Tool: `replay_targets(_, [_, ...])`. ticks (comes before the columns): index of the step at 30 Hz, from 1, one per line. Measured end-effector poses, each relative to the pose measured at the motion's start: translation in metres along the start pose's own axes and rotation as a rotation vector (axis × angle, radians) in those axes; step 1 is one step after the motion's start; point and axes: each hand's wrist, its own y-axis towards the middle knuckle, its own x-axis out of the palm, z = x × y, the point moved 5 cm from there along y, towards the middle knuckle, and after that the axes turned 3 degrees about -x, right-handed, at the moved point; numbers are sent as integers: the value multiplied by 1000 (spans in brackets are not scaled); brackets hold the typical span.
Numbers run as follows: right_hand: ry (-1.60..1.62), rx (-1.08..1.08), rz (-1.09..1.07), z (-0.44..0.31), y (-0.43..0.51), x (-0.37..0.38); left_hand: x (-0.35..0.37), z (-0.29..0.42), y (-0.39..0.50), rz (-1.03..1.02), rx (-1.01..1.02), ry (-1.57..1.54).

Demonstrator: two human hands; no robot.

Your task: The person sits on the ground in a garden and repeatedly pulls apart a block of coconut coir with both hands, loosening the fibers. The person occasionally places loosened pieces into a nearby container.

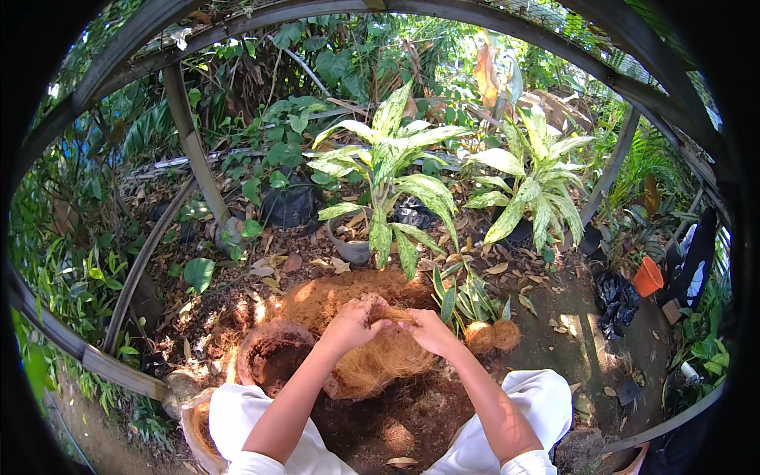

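Both of my hands are raised in front of me with a twist of brown coir fibre (395,314) stretched between them. My left hand (355,323) grips one end and has dark crumbs on its fingers. The other end is pinched in my right hand (428,331). Below them lies a loose heap of golden coir fibre (380,362). A round soil-crusted pot (276,353) stands left of the heap. Two fibre-wrapped balls (493,336) sit to the right, beside a small plant with pale-edged leaves (469,297).
Behind my hands spreads a mound of brown coir dust (320,297). Farther back are a grey pot (353,240) with a variegated plant (386,160) and a second variegated plant (531,184). An orange pot (648,277) lies tipped at the right. A fibre-filled sack (196,424) touches my left knee.
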Motion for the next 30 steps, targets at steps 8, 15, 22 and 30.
replay_targets(8, [-132,-97,56,-8,-1,-12,0,-6,3,18,-44,-17])
replay_targets(15, [-24,-182,116,-20,-6,-17,3,9,1,33,12,-21])
replay_targets(22, [-82,-168,268,-21,-5,-22,10,7,1,99,15,79])
replay_targets(30, [-138,-140,247,-23,-5,-29,2,12,1,95,-118,-216])
